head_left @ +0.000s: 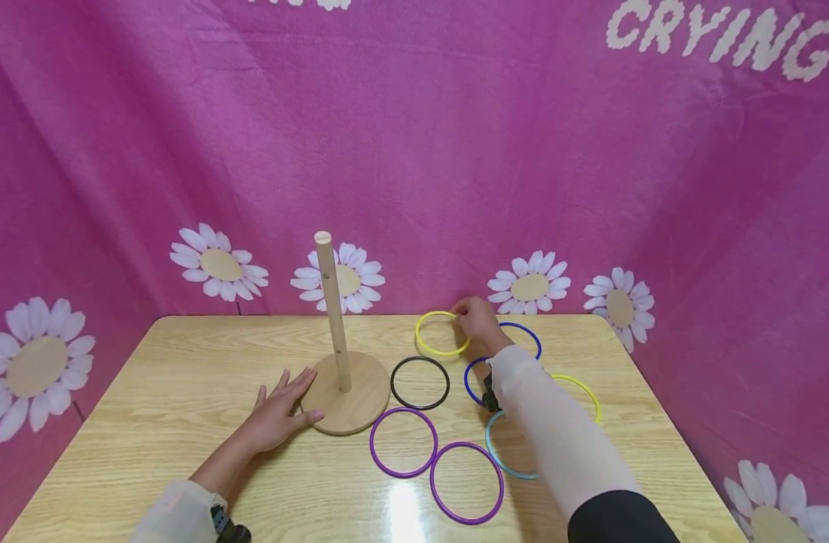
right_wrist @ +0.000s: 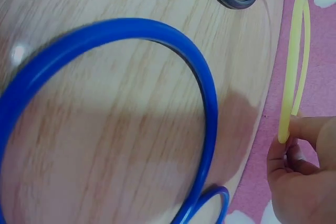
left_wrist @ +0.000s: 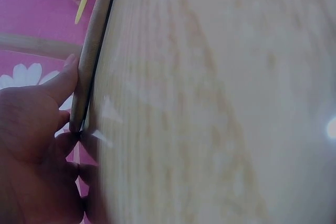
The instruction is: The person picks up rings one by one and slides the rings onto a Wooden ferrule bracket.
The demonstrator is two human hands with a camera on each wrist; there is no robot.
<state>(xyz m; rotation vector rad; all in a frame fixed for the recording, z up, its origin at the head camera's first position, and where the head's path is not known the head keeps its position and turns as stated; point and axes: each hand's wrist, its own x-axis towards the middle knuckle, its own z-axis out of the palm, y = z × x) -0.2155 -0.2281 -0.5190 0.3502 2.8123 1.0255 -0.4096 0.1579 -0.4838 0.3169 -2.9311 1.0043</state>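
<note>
My right hand pinches a yellow ring between thumb and fingers near the back edge. In the right wrist view the same yellow ring is held clear of the table. The left hand rests with spread fingers at the left rim of a round wooden base, its thumb over the top. From that base rises an upright wooden post, bare of rings. A black ring lies just right of the base, and two blue rings lie around the right wrist, partly hidden by it.
Two purple rings lie side by side at the front middle of the wooden table. Under the right forearm are a light blue ring and another yellow ring, both partly covered. A pink flowered cloth hangs behind the table.
</note>
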